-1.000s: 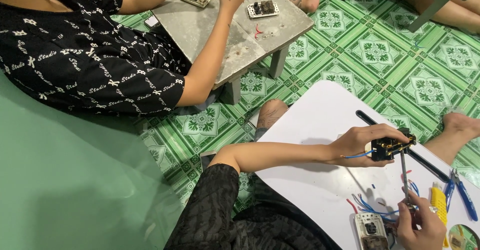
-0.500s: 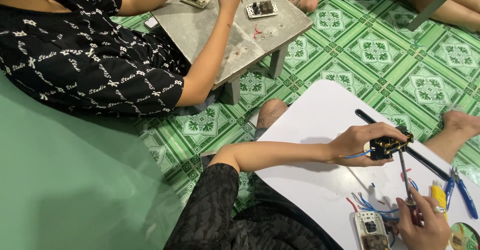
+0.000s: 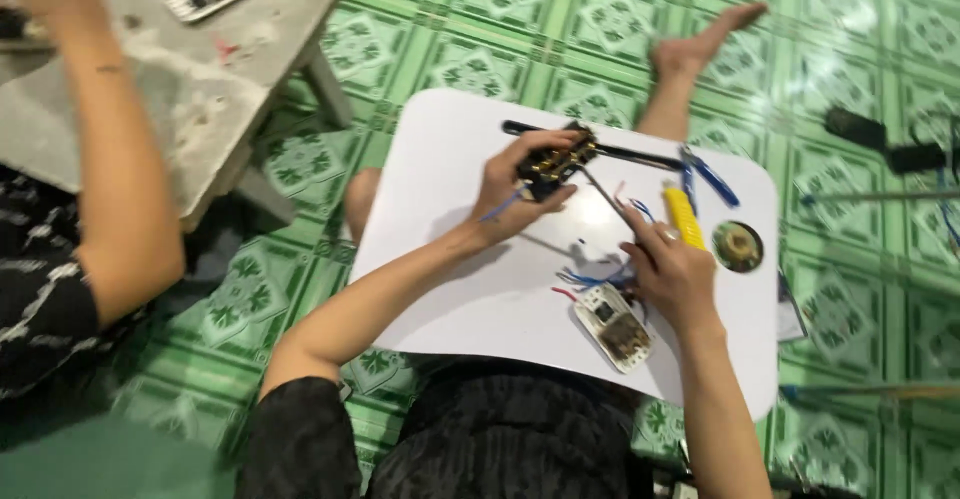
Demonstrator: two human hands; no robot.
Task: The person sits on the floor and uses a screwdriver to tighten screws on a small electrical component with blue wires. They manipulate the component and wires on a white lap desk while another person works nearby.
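Observation:
My left hand [image 3: 520,184] grips a small black electrical part with brass terminals [image 3: 553,162] over a white lap table [image 3: 450,159]. Blue wire trails from that part under my palm. My right hand [image 3: 672,269] holds a thin metal screwdriver [image 3: 610,199] whose tip reaches up to the part; its yellow handle [image 3: 685,217] shows past my fingers. Just below my right hand lies a white switch plate with exposed insides [image 3: 617,325], with loose blue and red wires beside it.
A round roll of tape [image 3: 738,246], blue-handled pliers [image 3: 710,174] and a long black tool [image 3: 620,149] lie on the white table. Another person's arm [image 3: 120,189] reaches over a grey low table [image 3: 200,69] at left. Green patterned floor tiles surround everything.
The view has swung right and closer, so the white table now sits in the centre. My hands keep the same hold on the part and the screwdriver.

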